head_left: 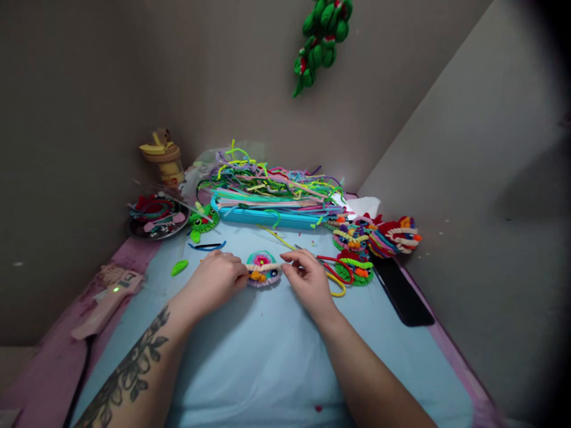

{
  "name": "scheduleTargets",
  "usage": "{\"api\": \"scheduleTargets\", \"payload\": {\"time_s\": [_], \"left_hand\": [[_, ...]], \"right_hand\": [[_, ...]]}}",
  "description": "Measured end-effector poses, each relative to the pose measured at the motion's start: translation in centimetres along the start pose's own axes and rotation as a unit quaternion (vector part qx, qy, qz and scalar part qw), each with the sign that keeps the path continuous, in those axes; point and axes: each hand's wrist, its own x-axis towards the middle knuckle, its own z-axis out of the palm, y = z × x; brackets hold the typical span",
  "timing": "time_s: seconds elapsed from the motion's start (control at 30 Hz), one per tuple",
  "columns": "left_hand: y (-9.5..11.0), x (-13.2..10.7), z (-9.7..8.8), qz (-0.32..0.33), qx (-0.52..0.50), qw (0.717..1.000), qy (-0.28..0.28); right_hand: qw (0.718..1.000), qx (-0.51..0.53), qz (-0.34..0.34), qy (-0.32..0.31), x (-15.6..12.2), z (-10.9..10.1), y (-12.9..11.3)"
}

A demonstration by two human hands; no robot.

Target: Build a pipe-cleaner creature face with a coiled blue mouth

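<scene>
A round figure of coiled pipe cleaners (264, 260), with teal, pink and orange parts, lies on the light blue cloth between my hands. Across it runs a cream pipe cleaner (267, 267). My left hand (220, 273) is closed at the cream strip's left end, its fingertips partly hidden by the back of the hand. At the other end, my right hand (307, 279) pinches the strip between thumb and index finger. Red and yellow-handled scissors (336, 276) lie just right of my right hand. Beside them sits a green and red pipe-cleaner figure (357, 270).
A blue tray (267, 217) heaped with pipe cleaners stands at the back. On the right are more colourful figures (395, 235) and a black phone (404, 291). At left are a bowl (158, 229), a green figure (203, 221) and a pink corded tool (109, 303).
</scene>
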Motion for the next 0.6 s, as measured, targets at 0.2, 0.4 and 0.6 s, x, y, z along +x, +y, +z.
{"api": "scheduleTargets", "payload": {"time_s": [0.2,0.4,0.6], "left_hand": [[0.0,-0.2,-0.4,0.011,0.046,0.998,-0.030],[-0.1,-0.3,-0.7,0.002,0.030,0.999,-0.022],[-1.2,-0.2,-0.3,-0.068,-0.004,0.996,0.053]], "right_hand": [[1.000,-0.014,-0.006,-0.008,0.0,0.0,-0.1],[1.000,-0.020,-0.011,-0.008,-0.1,0.2,-0.1],[0.970,-0.071,0.054,0.226,1.8,-4.5,2.4]]}}
